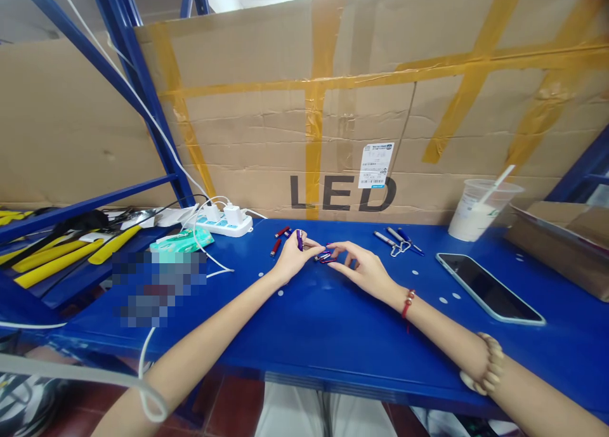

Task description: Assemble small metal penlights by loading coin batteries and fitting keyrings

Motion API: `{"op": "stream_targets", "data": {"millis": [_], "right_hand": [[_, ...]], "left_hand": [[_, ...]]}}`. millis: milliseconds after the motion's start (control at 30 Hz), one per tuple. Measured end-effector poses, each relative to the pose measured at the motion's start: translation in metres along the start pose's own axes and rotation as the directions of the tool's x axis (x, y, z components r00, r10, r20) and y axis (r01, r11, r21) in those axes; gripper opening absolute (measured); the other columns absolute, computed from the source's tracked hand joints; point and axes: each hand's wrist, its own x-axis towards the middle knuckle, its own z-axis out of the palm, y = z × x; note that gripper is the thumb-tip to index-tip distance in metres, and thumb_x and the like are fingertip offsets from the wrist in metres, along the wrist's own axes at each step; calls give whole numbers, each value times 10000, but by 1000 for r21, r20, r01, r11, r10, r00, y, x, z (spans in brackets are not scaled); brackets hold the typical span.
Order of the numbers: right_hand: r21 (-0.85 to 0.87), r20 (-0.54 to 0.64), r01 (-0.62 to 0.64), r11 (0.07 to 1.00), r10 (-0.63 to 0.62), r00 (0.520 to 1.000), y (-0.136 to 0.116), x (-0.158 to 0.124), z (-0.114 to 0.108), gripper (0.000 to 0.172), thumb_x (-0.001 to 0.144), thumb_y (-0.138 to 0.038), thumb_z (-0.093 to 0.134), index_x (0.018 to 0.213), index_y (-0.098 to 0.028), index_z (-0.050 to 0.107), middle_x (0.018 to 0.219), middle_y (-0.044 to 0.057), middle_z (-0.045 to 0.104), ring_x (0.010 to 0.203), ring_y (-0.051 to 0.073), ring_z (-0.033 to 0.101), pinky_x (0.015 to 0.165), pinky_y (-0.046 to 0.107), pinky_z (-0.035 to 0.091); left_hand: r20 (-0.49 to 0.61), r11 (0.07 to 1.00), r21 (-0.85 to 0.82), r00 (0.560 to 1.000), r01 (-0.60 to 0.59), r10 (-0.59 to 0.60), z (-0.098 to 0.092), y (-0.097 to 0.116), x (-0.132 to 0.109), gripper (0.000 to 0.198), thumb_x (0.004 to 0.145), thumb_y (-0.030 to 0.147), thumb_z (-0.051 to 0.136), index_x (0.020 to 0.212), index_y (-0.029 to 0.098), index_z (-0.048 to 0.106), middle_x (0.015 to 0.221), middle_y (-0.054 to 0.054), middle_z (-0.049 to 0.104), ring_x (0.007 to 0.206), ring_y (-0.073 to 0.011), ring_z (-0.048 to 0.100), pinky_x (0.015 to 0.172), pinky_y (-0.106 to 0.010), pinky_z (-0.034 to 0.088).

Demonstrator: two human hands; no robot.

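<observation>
Both of my hands meet over the middle of the blue metal shelf (333, 323). My left hand (292, 256) is closed around a small purple pen-like stick (299, 239) that pokes up from its fingers. My right hand (359, 266) pinches a small red and purple piece (324, 256) between thumb and fingertips, touching the left hand's fingers. A few red and blue sticks (280, 239) lie just behind my left hand. Two or three silver and blue pens with a clip (398, 240) lie to the right behind my right hand.
A phone (488, 288) lies face up at the right, a plastic cup with a straw (478, 208) behind it. A white power strip with chargers (223, 221) and a teal packet (183, 240) sit at the left. Yellow-handled tools (61, 253) lie on the left shelf. A taped cardboard wall (333, 120) closes the back.
</observation>
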Motion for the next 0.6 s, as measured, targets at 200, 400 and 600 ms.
{"op": "stream_targets", "data": {"millis": [200,400,600], "right_hand": [[-34,-137,142,989,-146,980,0,-1,1,281,849,-409,558,1057,-238,634,929,30,643,531,72,517,574,222,456],[-41,-198,170,985,-175,965,1,-1,3,217,845,-388,569,878,-204,679,879,26,647,513,60,502,537,208,434],[-87,-260,121,989,-140,955,-2,-1,-2,203,862,-357,551,883,-220,700,885,19,662,534,63,511,554,201,432]], "left_hand": [[66,983,-142,992,113,-104,6,5,-4,444,639,397,719,716,195,331,578,67,550,592,-93,549,601,-225,375],[137,980,-109,979,167,-151,13,7,-7,520,575,483,744,735,194,342,573,47,583,562,-100,539,545,-223,334],[30,987,160,999,-18,13,0,-3,1,299,788,433,571,752,193,396,743,-21,667,726,-166,617,709,-293,415]]}}
